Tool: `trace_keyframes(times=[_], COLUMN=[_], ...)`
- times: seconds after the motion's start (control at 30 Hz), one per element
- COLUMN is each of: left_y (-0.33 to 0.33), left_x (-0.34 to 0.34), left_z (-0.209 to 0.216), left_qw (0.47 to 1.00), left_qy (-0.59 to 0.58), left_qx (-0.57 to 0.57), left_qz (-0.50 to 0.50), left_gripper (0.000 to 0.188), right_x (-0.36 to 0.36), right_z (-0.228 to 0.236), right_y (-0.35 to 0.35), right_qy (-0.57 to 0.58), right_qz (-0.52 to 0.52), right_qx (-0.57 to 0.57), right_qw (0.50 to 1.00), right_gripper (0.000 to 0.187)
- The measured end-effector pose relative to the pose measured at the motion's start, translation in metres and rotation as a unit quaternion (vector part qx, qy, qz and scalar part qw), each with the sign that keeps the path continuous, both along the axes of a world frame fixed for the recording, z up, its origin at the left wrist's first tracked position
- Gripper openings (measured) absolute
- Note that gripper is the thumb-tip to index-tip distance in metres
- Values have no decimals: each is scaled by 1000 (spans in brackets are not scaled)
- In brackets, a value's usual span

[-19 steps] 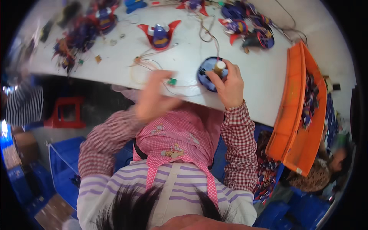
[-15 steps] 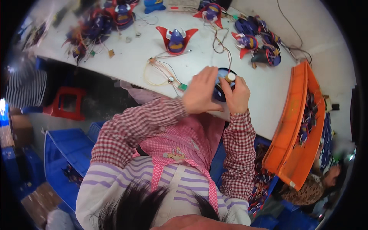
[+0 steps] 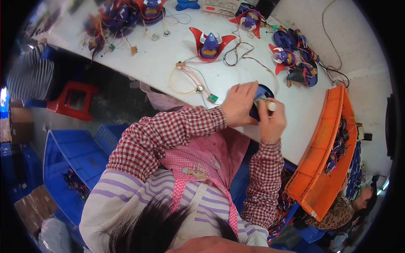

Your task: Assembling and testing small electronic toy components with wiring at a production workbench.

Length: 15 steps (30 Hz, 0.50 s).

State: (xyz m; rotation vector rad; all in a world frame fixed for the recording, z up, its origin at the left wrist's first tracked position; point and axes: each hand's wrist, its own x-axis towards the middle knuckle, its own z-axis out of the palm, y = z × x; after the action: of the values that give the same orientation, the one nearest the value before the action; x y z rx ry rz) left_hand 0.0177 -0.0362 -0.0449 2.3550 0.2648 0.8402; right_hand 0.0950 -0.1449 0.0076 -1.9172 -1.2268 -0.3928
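Note:
My left hand [image 3: 239, 104] is closed on the edge of a dark blue rounded plastic shell [image 3: 265, 90] near the table's front edge. My right hand [image 3: 273, 123] pinches a small piece with a cream round end [image 3: 271, 106] against the shell; its exact kind I cannot make out. Fingers cover much of the shell's inside. Left of my hands lies a loose wire bundle with a small green circuit board [image 3: 212, 98] and a round metal part [image 3: 199, 89]. Beyond them stands a purple horned toy head [image 3: 209, 45] with red wing-like sides, wires trailing from it.
More purple and red toy parts [image 3: 287, 57] lie at the right back, and a wired heap [image 3: 116, 21] at the left back. An orange crate [image 3: 314, 147] leans by the table's right edge. Blue bins [image 3: 67, 156] and a red stool [image 3: 74, 101] stand left; people sit at both sides.
The view has shifted, so the table appears lower and further right. My right hand has turned the cream-ended piece, which now tilts sideways. The left hand keeps its hold on the shell.

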Motion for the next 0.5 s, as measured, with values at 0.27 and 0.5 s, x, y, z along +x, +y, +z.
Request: trace_keyframes(times=[0.27, 0.5], left_y=[3, 44], left_x=[5, -99], left_z=[15, 46], left_qw=[998, 987], left_qy=[53, -150], left_qx=[-20, 27], left_qz=[-10, -50], left_gripper=[104, 58], right_x=[38, 95], right_z=[20, -6], right_y=[-7, -13], right_qy=[-30, 176], right_qz=[-64, -137], right_qx=[-18, -73], right_qw=[997, 972], right_gripper=[22, 24])
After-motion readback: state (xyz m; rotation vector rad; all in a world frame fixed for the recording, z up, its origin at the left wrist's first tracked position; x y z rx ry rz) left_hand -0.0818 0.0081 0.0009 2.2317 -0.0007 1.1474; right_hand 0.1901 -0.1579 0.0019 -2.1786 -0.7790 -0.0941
